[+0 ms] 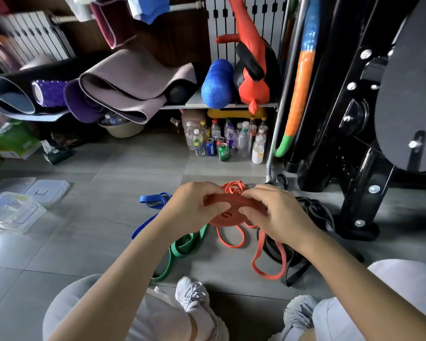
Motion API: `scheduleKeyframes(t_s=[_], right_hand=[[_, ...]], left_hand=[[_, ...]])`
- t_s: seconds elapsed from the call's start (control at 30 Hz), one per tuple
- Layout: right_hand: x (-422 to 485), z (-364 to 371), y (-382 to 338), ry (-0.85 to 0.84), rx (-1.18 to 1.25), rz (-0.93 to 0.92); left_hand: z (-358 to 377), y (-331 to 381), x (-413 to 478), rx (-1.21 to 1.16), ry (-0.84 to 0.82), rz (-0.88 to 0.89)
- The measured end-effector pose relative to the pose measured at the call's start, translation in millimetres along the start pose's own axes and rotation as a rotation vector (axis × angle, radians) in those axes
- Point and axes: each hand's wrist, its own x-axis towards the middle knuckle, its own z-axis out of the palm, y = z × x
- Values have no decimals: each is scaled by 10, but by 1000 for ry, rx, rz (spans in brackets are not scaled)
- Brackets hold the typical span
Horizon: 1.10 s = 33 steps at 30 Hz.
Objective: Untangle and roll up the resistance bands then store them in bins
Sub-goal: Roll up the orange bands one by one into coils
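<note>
Grey floor tiles (108, 168) carry the loose bands (182, 244). Both hands hold a red band coil (234, 201) above the floor, in front of the knees. Fingers of the left hand (194, 207) curl round the coil's left end; fingers of the right hand (280, 215) pinch its right end. Its long axis runs left to right. Well apart to the left, clear bins (12, 212) stand on the floor, nearer the left hand. Storing the coil likely calls for a leftward carry. Beneath lie orange loops (231, 239); whether they join the coil cannot be told.
</note>
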Motion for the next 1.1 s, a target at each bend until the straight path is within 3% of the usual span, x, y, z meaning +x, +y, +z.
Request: scheduleKeyframes(t_s=[0.2,0.33,0.47,0.63,0.73,0.8,0.87,0.97,1.1], right_hand=[[44,93,-56,-83,-82,-112],[12,59,29,22,126,60],[-68,96,128,-5,183,138],[-166,127,153,-4,562,273],[-201,180,148,30,756,291],[-222,204,129,41,759,276],[-239,209,135,36,707,293],[-223,192,144,-67,483,291],[-156,185,92,-163,52,144]], left_hand=[[108,91,-32,413,-18,80],[66,14,-48,124,49,69],[104,-101,-93,-105,107,4],[94,-189,-147,-616,148,-169],[111,-168,-198,-821,113,-227],[138,-173,-218,-905,103,-264],[159,-175,-240,-729,98,-264],[169,-192,-222,73,2,-73],[198,-37,-208,174,44,107]])
